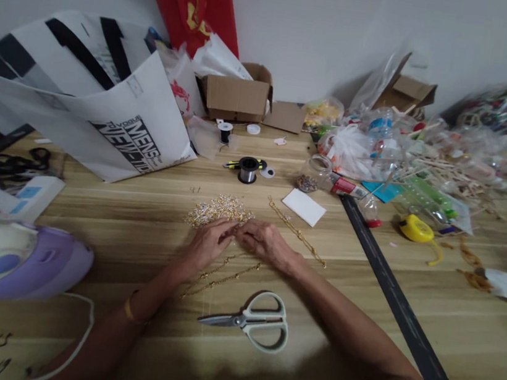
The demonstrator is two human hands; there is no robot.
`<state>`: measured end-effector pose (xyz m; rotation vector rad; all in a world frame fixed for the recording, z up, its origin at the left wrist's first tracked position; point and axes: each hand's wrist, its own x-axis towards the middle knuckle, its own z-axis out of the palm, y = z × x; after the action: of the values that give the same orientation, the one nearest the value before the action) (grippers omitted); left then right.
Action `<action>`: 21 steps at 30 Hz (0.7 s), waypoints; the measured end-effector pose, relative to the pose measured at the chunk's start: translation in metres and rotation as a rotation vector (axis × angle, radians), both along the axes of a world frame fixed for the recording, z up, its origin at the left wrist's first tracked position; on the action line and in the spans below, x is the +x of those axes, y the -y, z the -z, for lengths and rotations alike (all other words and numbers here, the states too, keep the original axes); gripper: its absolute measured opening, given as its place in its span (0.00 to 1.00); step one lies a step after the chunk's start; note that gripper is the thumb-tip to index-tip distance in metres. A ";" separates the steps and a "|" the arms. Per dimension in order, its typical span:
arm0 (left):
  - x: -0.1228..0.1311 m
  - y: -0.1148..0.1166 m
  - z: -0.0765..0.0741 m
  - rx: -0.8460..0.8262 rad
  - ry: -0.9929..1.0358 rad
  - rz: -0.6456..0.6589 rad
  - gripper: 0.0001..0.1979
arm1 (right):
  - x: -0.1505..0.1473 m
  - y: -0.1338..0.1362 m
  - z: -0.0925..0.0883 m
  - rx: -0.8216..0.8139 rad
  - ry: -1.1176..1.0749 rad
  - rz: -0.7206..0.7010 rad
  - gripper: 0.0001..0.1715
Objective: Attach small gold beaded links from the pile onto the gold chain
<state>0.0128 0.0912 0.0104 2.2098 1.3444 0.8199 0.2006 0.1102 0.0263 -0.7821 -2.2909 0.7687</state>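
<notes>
My left hand [209,243] and my right hand [265,241] meet at the middle of the wooden table [137,224], fingers pinched together on a gold beaded ornament [220,209] that spreads out just beyond them. Thin gold chains [223,276] trail from under my hands toward me. Another gold chain [297,232] runs off to the right past my right hand. Pale-handled scissors [255,322] lie closed on the table between my forearms, nearer to me.
A large white shopping bag [106,102] lies at the left, a purple and white appliance [10,261] at the near left. Wire spools [247,169], a cardboard box [237,97], a white card [303,206], a yellow tape measure [416,229] and a craft-stick clutter [448,166] fill the back and right.
</notes>
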 end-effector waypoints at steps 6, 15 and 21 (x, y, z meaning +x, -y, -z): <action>0.001 0.000 -0.001 0.019 0.061 -0.002 0.07 | -0.002 0.004 -0.007 -0.243 -0.121 0.039 0.07; 0.005 0.014 -0.033 -0.043 0.443 0.039 0.06 | 0.005 0.009 -0.033 -0.226 -0.130 -0.060 0.24; 0.010 0.024 -0.053 -0.153 0.566 0.029 0.05 | 0.028 0.005 -0.051 -0.147 -0.065 -0.005 0.08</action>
<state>0.0232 0.0669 0.0633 1.6940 1.0491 1.1750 0.2284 0.1055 0.0775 -0.8050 -2.1979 0.9588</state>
